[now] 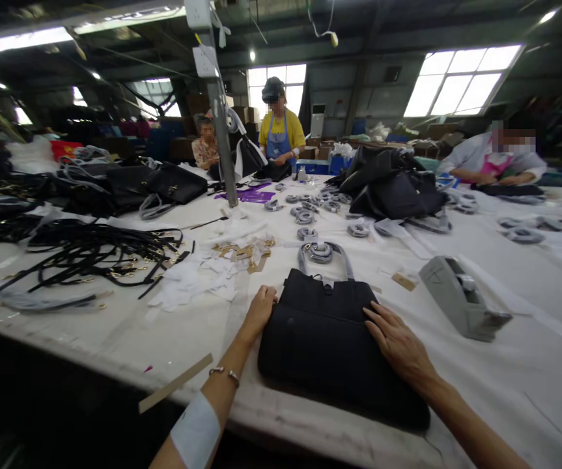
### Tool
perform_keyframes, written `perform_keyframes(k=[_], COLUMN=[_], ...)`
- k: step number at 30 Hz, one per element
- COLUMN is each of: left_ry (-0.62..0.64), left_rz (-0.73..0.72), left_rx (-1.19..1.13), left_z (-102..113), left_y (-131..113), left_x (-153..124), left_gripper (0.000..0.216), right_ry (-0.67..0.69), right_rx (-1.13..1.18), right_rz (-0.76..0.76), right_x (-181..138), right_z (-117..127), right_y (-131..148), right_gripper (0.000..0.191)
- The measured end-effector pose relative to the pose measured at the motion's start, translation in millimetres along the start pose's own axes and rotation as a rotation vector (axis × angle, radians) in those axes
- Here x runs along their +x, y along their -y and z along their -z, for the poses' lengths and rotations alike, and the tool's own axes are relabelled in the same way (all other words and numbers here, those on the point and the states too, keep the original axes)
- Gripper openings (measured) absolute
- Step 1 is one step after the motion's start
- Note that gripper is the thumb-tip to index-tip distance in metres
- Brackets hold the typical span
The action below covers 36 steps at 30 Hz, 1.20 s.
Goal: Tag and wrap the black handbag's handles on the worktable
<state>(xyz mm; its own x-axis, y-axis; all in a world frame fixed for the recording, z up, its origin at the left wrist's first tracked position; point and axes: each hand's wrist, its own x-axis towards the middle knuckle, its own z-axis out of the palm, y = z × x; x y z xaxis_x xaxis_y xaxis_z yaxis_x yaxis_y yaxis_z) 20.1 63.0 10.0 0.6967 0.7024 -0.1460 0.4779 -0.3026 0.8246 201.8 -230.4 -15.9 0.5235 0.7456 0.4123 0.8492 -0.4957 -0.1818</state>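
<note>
Resting along the left edge of a black bag [320, 352], the left hand [260, 307] has its fingers curled in; from here I can't tell whether they pinch the material. The right hand [400, 342] lies open across from it, palm down, fingers spread over the bag's right side, clasping nothing. Between the two hands, the bag lies flat on the white table [519, 273], its grey-wrapped handle [344, 257] reaching away beyond the fingertips. A coiled strap [318, 253] sits within that loop. Just beyond the right hand is a small tan tag [404, 281], and further right a grey tape dispenser [456, 296]. Left of the left hand I see white paper scraps [183, 286], then a tangle of black straps [90, 251] with gold-coloured clasps. Nearer than that hand, a tan strip [176, 384] juts over the table's edge. Well past both hands, black bags [398, 189] are heaped up, and a co-worker in a yellow top [297, 133] stands across the table.
</note>
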Motion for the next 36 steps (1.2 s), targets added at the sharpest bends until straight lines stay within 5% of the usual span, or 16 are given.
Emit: perform_keyframes(k=[6,13,17,29,36], left_ry=[0.193,0.323,0.315,0.114,0.078], left_rz=[0.072,0.036,-0.011,-0.31,-0.284], left_rx=[-0.116,-0.105,-0.044,0.098,0.171], left_z=[17.3,13.9,8.0,-18.4,-17.7], left_y=[4.6,1.9,5.7,4.9,3.5], left_x=[13.9,32.8,34.6,39.1,45.6], left_gripper=[0.028,0.017,0.014,0.013,0.019], right_ry=[-0.039,0.197,0.261,0.38,0.397], right_rx=[-0.011,0.239,0.201,0.186,0.204], right_rz=[0.033,0.113,0.149,0.145,0.127], right_x=[8.7,49.2,59.8,70.8,74.4], right_z=[14.4,23.4,11.1,-7.9,-11.3], right_y=[12.6,114.2,146.6,144.6,143.1], right_gripper=[0.049,0.04,0.04,0.039,0.039])
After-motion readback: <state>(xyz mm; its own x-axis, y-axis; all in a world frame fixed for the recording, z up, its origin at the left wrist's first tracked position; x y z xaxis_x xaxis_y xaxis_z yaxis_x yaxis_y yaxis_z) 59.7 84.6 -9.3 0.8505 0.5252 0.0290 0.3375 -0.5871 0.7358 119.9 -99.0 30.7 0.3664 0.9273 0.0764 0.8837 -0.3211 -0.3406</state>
